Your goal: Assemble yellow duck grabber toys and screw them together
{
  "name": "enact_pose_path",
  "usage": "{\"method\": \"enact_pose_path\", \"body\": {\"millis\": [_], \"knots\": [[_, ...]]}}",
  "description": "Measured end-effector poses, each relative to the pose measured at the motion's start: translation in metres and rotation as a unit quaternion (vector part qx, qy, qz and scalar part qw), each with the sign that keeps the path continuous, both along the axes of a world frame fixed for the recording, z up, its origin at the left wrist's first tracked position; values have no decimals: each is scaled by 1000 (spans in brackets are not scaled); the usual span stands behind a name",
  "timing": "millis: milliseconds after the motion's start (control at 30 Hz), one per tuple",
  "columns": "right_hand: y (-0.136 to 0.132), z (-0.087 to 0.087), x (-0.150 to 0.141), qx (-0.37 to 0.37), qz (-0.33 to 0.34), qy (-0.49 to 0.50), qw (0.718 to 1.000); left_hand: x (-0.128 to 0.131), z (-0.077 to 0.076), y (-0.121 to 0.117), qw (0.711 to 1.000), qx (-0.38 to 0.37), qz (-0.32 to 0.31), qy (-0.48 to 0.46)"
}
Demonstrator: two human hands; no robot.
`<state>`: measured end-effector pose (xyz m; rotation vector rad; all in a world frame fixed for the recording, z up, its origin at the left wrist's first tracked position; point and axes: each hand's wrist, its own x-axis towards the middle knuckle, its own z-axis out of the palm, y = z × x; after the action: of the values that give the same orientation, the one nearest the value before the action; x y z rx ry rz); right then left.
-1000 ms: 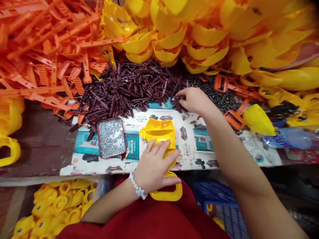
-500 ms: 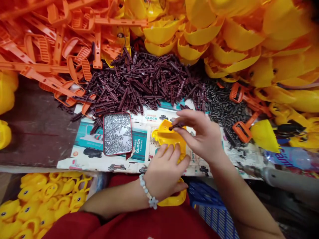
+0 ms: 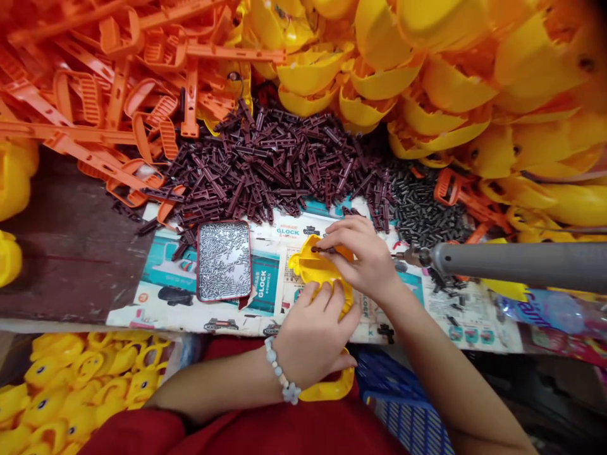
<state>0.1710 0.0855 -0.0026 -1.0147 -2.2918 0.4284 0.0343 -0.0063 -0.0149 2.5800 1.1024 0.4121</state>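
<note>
Far left: bin of yellow pieces [image 3: 61, 392] with eyes, below the table edge; can't tell if they're finished. Orange parts [image 3: 114, 136] heaped above, none in hand. Small metal pins [image 3: 215, 253] fill a red-rimmed tin [image 3: 198, 272]; no hand on it. Next, heap of dark maroon parts [image 3: 270, 167], plenty left.

Left hand [image 3: 310, 338] lies across the yellow shell [image 3: 317, 272], fingers slightly apart, steadying it, I'd say. Shell sits hollow side up on printed card [image 3: 173, 303], handle loop out past the table's front edge. No cover on it, so I'd call this piece unfinished. Hands hide most of the inside; can't confirm what's fitted.

Right hand [image 3: 358, 256]: thumb and fingers pinch one small dark part [image 3: 324, 250] at the shell's far end. Not released; can't tell if it's seated.

Right: small black pieces [image 3: 422, 196], no hand there. Grey driver-like tool [image 3: 497, 262] reaches in, nobody gripping it in view.
</note>
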Motion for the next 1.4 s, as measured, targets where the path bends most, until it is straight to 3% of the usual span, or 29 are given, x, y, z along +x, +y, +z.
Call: {"method": "enact_pose_path", "body": {"millis": [167,267,333,500,667,733,800,867,1033,1267,1400], "knots": [[14,19,-3,-45,91,-52,993,-4,2,4,1000,-10,-22,-4],[42,25,-16,-21,48,-170,984,-6,2,4,999,-8,-37,8],[63,19,-30,11,3,-230,973,-6,2,4,999,-5,-39,14],[91,-3,-56,14,-3,-265,964,-6,2,4,999,-5,-33,9],[68,13,-24,-11,-16,-229,973,-6,2,3,1000,-3,-25,6],[48,26,-4,-6,-34,-143,989,-5,2,3,1000,-6,-23,4],[24,34,13,-4,-54,7,999,-4,2,3,1000,-10,-22,4],[2,37,24,-11,-60,55,997,-3,1,2,1000,-11,-21,2],[-27,26,27,10,-93,63,994,-2,1,2,1000,-8,-13,-5],[-26,-2,16,28,-106,45,993,-1,2,2,1000,2,-8,3],[-28,-9,15,22,-119,55,991,-1,0,2,1000,9,-6,-2]]}}
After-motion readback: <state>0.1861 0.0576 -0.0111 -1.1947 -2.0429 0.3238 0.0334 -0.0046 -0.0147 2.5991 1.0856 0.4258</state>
